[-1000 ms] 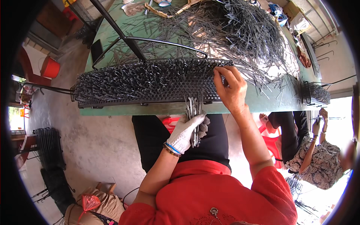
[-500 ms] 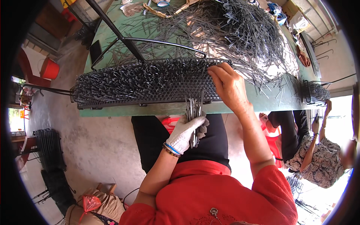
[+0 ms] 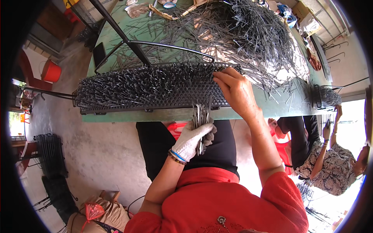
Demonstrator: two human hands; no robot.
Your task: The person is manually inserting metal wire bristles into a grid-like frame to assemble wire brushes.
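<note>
My left hand (image 3: 192,139), in a white knit glove, is closed around a bundle of thin dark metal strips (image 3: 201,116) pointing up toward the table edge. My bare right hand (image 3: 235,88) is over the right part of a long black perforated rack (image 3: 210,90). Its thumb and fingers are pinched together at the holes; what they hold, if anything, is too small to make out. Upright dark strips (image 3: 124,85) stand densely in the holes across the rack's left and middle, while holes at the right front show bare.
A big heap of loose strips (image 3: 264,31) covers the far right of the green table (image 3: 155,114). A black metal frame (image 3: 134,48) rises behind the rack. To the right, a co-worker (image 3: 330,167) handles a similar rack (image 3: 327,95). A red bucket (image 3: 51,71) stands at far left.
My right hand has shifted very slightly left along the rack, fingers still pinched. My left hand stays almost in place with its bundle.
</note>
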